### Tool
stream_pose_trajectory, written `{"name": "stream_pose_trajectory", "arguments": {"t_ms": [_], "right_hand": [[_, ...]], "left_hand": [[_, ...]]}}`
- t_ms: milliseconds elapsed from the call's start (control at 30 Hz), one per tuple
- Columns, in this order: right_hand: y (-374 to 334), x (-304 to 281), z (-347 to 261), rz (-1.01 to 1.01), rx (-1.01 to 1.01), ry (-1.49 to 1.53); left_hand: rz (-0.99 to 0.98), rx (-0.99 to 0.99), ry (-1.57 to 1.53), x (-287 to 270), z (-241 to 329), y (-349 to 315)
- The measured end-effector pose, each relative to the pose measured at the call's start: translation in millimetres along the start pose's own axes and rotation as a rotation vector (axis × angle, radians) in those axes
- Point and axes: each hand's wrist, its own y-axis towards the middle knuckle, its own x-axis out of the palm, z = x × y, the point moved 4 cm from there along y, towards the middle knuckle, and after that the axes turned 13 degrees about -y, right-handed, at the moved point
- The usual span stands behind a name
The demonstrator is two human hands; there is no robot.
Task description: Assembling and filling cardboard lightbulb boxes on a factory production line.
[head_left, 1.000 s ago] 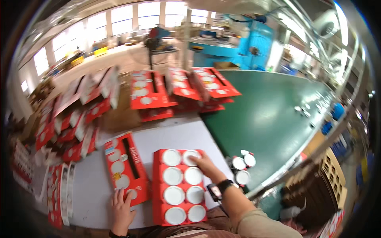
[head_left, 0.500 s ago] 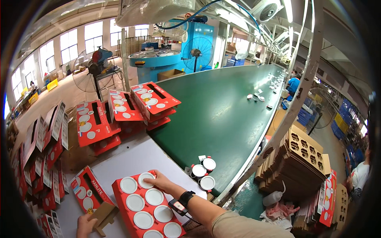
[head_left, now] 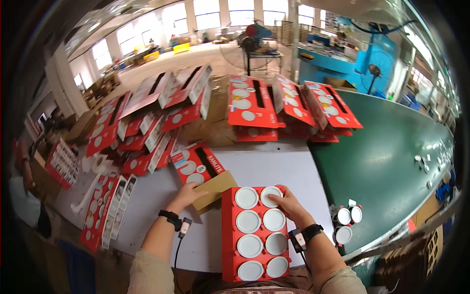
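My left hand [head_left: 185, 196] grips the edge of a folded brown cardboard piece [head_left: 218, 188], with the thumb on top. Just right of it is a red tray-like box [head_left: 227, 235] bearing two rows of round white lights [head_left: 248, 221]. My right hand [head_left: 290, 205] holds that box by its far right corner, thumb on the top light and fingers round the side. The cardboard's right end reaches close to the box's upper left; whether they touch I cannot tell. Behind the cardboard lies a red printed carton [head_left: 195, 164], partly covered by it.
Stacked red cartons [head_left: 252, 105] line the table's far side, with more cartons [head_left: 147, 120] piled at left. A green conveyor belt [head_left: 372, 152] runs along the right. Three loose round lights [head_left: 344, 215] sit on its near end. Wrist straps with cables cross my forearms.
The view has swung left, bringing both forearms into sight. My left hand has carried the cardboard piece up beside the box's far end. The right hand keeps its hold on the same corner.
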Motion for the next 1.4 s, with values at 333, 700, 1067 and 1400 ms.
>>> {"name": "stream_pose_trajectory", "arguments": {"t_ms": [333, 700, 1067, 1400], "right_hand": [[30.9, 84.2, 10.8, -0.265, 0.067, -0.274], [42.5, 106.9, 12.1, -0.280, 0.032, -0.490], [47.9, 90.4, 23.7, -0.269, 0.032, -0.383], [23.6, 78.7, 10.5, -0.273, 0.125, -0.252]], "left_hand": [[0.194, -0.007, -0.085, 8.1, -8.5, -6.9], [0.373, 0.042, 0.138, 10.2, 13.8, -32.0], [0.266, -0.141, -0.309, 96.8, -11.3, -158.2], [0.166, -0.077, -0.385, 109.4, 16.8, -159.4]]}}
